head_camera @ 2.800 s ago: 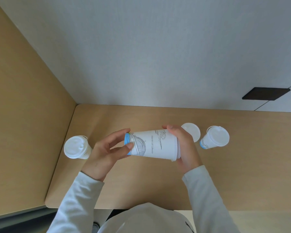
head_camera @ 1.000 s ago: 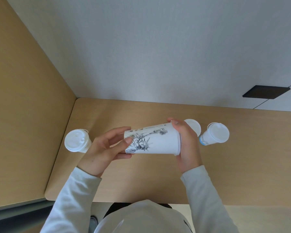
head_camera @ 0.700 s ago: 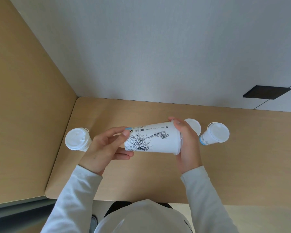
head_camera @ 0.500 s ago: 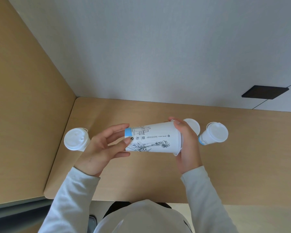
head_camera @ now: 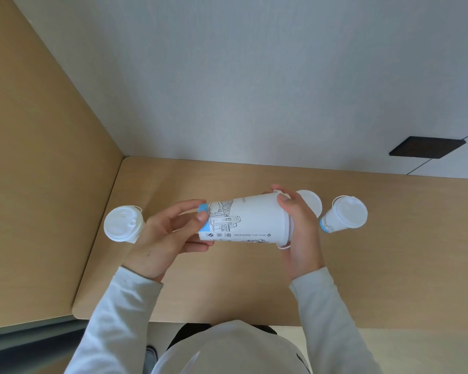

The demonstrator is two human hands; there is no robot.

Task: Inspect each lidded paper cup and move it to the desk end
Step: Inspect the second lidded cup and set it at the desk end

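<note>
A white lidded paper cup [head_camera: 250, 220] with black line drawings and a blue band lies sideways in the air above the desk, held between both hands. My left hand [head_camera: 165, 236] grips its narrow blue-banded base. My right hand [head_camera: 301, 230] covers its lidded end. A second lidded cup [head_camera: 123, 224] stands upright near the desk's left end. A third lidded cup [head_camera: 345, 215] stands to the right. Behind my right hand, only the lid of another cup [head_camera: 311, 202] shows.
The light wooden desk [head_camera: 254, 287] meets a wooden side panel [head_camera: 38, 157] on the left and a grey-white wall [head_camera: 254, 76] at the back. A dark rectangular plate [head_camera: 427, 147] sits on the wall at the right. The desk's front edge runs just above my torso.
The held cup has been rotated about its long axis between my hands: the statue drawing has turned away and building drawings with small print now face up. The standing cups have not moved.
</note>
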